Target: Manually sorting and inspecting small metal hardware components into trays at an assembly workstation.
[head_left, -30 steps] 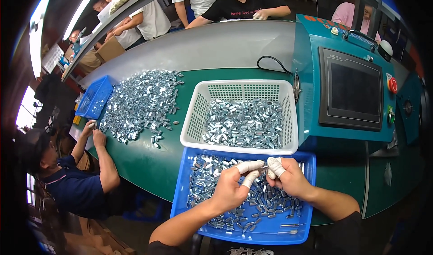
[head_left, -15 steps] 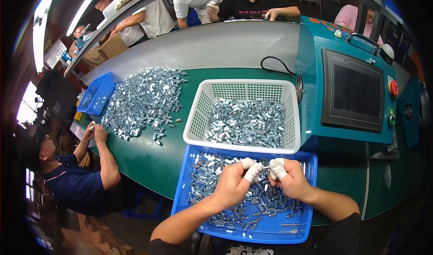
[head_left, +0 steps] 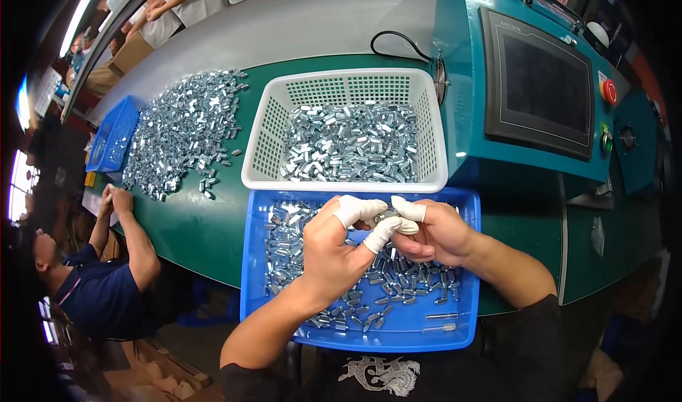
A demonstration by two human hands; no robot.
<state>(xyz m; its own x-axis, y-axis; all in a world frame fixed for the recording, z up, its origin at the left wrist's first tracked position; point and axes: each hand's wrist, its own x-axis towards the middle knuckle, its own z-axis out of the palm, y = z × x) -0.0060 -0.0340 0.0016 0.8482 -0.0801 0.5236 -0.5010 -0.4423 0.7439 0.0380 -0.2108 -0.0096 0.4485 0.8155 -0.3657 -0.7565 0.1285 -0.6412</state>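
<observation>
With twelve o'clock straight ahead of our fingertips, one small metal piece (head_left: 379,218) sits at the centre, above the blue tray (head_left: 426,339). Our left hand (head_left: 334,244) pinches it between covered fingertips; our right hand (head_left: 442,233) has its fingers drawn in against it, but we cannot tell whether they grip it.

We judge the work to be somewhere midway. Many loose pieces (head_left: 280,249) lie in the tray beneath us, thickest towards nine o'clock, with two slim rods (head_left: 440,327) at five. The white basket (head_left: 342,186), between eleven and twelve, already holds a deep load. At ten o'clock, a broad heap (head_left: 185,128) remains spread on the green worktop (head_left: 206,240), and a co-worker's hand (head_left: 123,201) is near it at nine. Which pieces are finished, we cannot tell; the one between our fingers seems still in progress.
</observation>
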